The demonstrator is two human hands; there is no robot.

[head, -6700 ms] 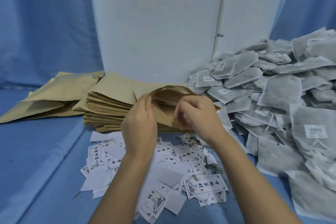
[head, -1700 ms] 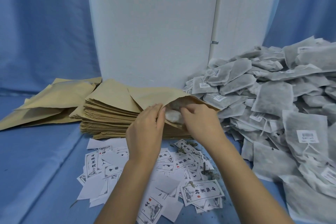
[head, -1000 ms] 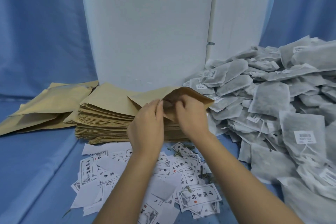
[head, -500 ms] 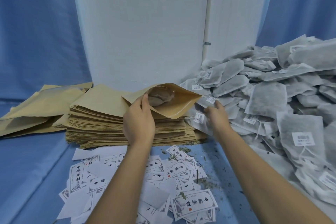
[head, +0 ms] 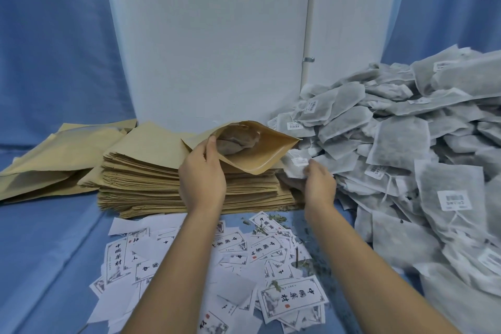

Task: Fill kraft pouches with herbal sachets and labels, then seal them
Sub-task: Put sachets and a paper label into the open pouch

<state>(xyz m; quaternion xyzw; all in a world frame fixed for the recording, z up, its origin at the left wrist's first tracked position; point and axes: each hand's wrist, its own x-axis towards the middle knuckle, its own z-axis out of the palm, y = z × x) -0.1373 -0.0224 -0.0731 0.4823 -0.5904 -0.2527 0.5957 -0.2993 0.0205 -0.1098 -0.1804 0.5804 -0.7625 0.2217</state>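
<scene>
Holding the pouch: left hand [head: 202,179], thumb inside the mouth and fingers behind it, pinching the near-left edge of the kraft pouch [head: 260,156].
Kraft pouch: raised just above the pouch stack [head: 151,171], mouth gaping wide toward the camera, right corner pointing at the sachets.
Inside the pouch: one inner sachet [head: 235,141] lying deep in the opening, shaded brown by the paper.
Right hand [head: 320,184]: at the left edge of the sachet heap [head: 401,144], just right of the stack, fingers curled on a tagged sachet [head: 296,167]; blurred, exact finger placement unclear.
Sachet heap: grey mesh bags with white barcode tags on strings, piled high at the right against the white panel [head: 206,35].
Labels [head: 291,297]: white printed slips scattered on the blue cloth [head: 40,252], under both forearms.
Herb crumbs [head: 306,263]: green bits among the labels, near the right forearm.
Far left: flat pouches [head: 54,160] lying loose beside the stack.
</scene>
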